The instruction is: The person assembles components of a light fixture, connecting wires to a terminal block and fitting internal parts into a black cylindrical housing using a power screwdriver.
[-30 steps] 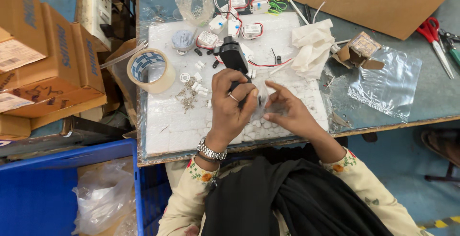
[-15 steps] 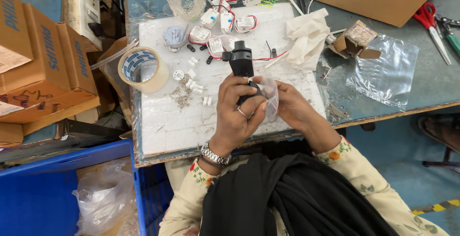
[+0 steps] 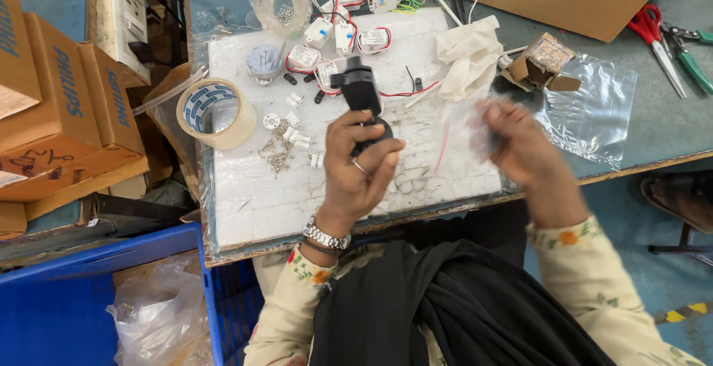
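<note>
My left hand (image 3: pixel 358 165) grips a black cylindrical device (image 3: pixel 361 99) upright above a white foam board (image 3: pixel 252 203) on the table. A ring and a metal watch show on that hand and wrist. My right hand (image 3: pixel 520 147) is blurred to the right, pinching a small clear plastic bag (image 3: pixel 464 125) with something thin and red inside. The two hands are apart. Small white parts and screws (image 3: pixel 286 143) lie on the board left of the left hand.
A tape roll (image 3: pixel 212 113) sits at the board's left edge. White modules with red wires (image 3: pixel 338 32) lie at the back. A white cloth (image 3: pixel 468 54), small brown box (image 3: pixel 542 61), clear bags, red scissors (image 3: pixel 657 43) and green pliers (image 3: pixel 687 54) are to the right. Cardboard cartons (image 3: pixel 59 106) stand left.
My hands have separated: the right hand pulled the clear bag off to the right, while the left hand keeps the black device, now bare and raised.
</note>
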